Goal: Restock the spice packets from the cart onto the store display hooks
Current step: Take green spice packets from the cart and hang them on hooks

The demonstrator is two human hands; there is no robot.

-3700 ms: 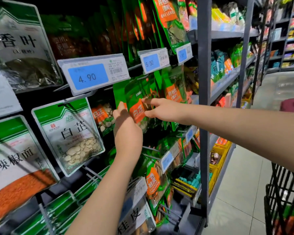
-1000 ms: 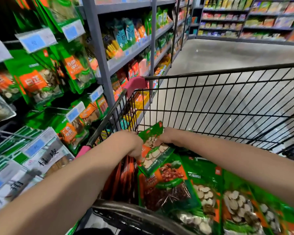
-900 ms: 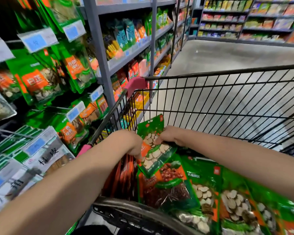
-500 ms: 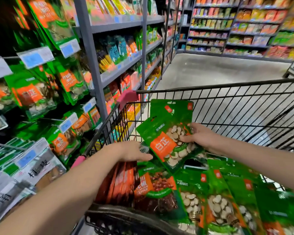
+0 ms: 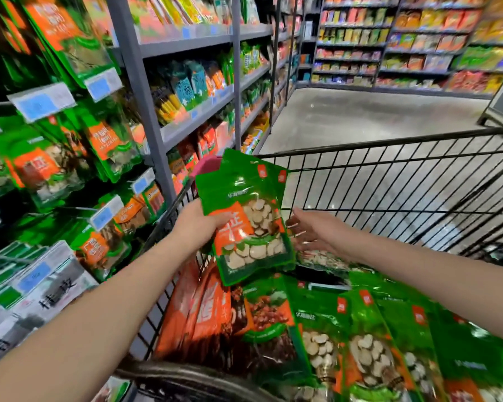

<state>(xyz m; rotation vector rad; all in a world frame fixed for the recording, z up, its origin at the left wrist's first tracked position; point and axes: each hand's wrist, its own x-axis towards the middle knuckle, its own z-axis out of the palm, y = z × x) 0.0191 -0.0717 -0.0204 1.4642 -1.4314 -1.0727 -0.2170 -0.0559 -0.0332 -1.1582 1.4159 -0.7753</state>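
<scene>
One cart [image 5: 389, 141], two hands [image 5: 195, 227] [image 5: 314, 230], spice packets [image 5: 250, 227] uncountable

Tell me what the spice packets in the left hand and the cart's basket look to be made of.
The spice packets in the left hand: likely thin plastic film, glossy; light glints on the green top, and a clear window shows pale slices inside. The cart basket: probably metal wire with a dark coating; thin straight bars form an open grid, the floor visible through it.

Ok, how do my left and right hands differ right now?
The left hand grips the green packets, thumb across their front; the right hand holds nothing, fingers spread loosely beside them. The left hand sits at the edge of the cart, the right hand further inside. Both are bare.
</scene>
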